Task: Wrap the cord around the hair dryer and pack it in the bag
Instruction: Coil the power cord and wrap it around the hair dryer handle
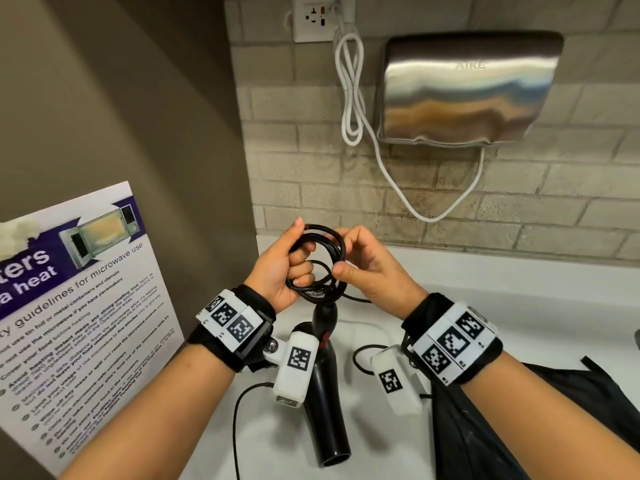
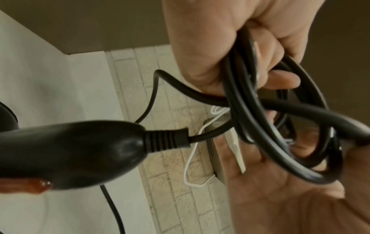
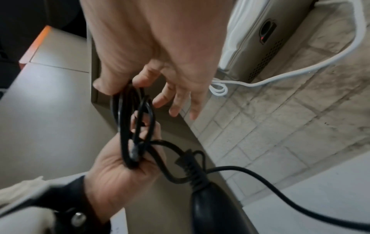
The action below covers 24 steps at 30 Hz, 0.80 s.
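Observation:
The black cord [image 1: 320, 261] is gathered into several loops held up between both hands above the white counter [image 1: 519, 306]. My left hand [image 1: 287, 268] grips the coil's left side with curled fingers; in the left wrist view the loops [image 2: 250, 110] run through its fist [image 2: 220, 47]. My right hand [image 1: 360, 268] pinches the coil's right side between thumb and forefinger [image 3: 104, 85], the other fingers spread. The black hair dryer [image 1: 325, 375] is below the hands, handle end [image 2: 70, 150] toward the coil. A black bag [image 1: 519, 427] lies at the lower right.
Loose cord [image 1: 239, 427] trails over the counter at the lower left. A steel hand dryer [image 1: 467, 88] with a white cable [image 1: 353, 98] hangs on the tiled wall beside an outlet [image 1: 318, 17]. A microwave poster [image 1: 79, 306] is on the left wall.

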Each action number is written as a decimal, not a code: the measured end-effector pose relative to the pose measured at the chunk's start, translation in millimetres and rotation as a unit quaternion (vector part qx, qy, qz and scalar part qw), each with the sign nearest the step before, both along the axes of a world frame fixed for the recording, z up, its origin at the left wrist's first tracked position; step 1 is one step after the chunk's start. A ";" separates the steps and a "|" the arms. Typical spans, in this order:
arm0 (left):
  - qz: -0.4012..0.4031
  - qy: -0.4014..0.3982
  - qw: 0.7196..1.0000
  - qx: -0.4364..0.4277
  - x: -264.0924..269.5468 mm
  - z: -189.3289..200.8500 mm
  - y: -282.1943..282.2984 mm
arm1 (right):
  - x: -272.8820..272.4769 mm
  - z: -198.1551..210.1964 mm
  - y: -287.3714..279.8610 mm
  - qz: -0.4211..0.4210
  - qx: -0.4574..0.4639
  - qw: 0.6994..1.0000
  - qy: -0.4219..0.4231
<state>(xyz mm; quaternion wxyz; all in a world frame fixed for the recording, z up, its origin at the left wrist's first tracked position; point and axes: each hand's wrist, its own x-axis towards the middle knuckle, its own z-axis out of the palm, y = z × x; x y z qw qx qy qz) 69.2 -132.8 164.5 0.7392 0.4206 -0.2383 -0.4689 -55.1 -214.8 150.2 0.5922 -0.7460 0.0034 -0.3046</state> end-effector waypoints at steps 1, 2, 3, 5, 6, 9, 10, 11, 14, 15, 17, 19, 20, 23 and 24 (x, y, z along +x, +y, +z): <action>-0.002 0.002 1.000 0.001 -0.6 -0.6 -0.8 | 1.8 -1.2 -0.3 0.009 0.001 1.000 0.012; -0.008 0.002 1.000 0.001 -1.1 -0.6 -1.5 | 3.2 -2.5 0.5 0.024 0.002 0.999 0.023; -0.017 0.001 1.000 0.001 -1.9 -0.4 -2.0 | 4.1 -4.5 1.3 0.041 0.007 0.999 0.030; -0.033 -0.005 0.999 0.002 -2.3 0.5 -1.9 | 4.3 -7.4 1.5 0.060 0.034 0.997 0.042; -0.034 -0.009 0.999 0.004 -1.7 0.5 -1.7 | 3.7 -6.5 2.2 0.059 0.043 0.996 0.048; -0.032 -0.023 0.999 0.016 0.8 0.5 -0.1 | 4.3 -8.5 1.9 0.056 0.052 0.995 0.059; -0.031 -0.029 0.999 0.021 1.2 0.6 0.0 | 5.0 -10.4 1.7 0.049 0.046 0.996 0.055; -0.028 -0.035 0.999 0.023 1.3 1.0 -0.1 | 5.7 -13.0 0.3 0.039 0.034 0.998 0.048; -0.015 -0.050 0.998 0.021 2.1 2.0 -1.1 | 7.6 -18.9 -2.3 0.038 0.029 0.999 0.014; -0.019 -0.057 0.998 0.019 1.9 2.7 -1.0 | 8.5 -20.6 -2.3 0.032 0.034 0.999 0.005; -0.037 -0.070 0.997 0.012 0.5 3.8 -0.9 | 9.5 -23.1 -2.4 0.005 0.036 0.999 -0.016; -0.057 -0.083 0.995 0.004 -0.2 5.2 -0.3 | 10.3 -25.5 -1.9 -0.039 0.015 0.999 -0.031; -0.064 -0.090 0.994 0.003 -0.4 5.9 -0.1 | 10.2 -25.8 -1.8 -0.056 0.004 0.998 -0.035; -0.071 -0.089 0.994 0.000 -0.3 8.1 0.7 | 8.5 -23.2 -1.1 -0.071 -0.023 0.997 -0.027; -0.070 -0.085 0.994 0.000 0.4 8.4 1.4 | 7.7 -22.1 -1.1 -0.069 -0.035 0.997 -0.020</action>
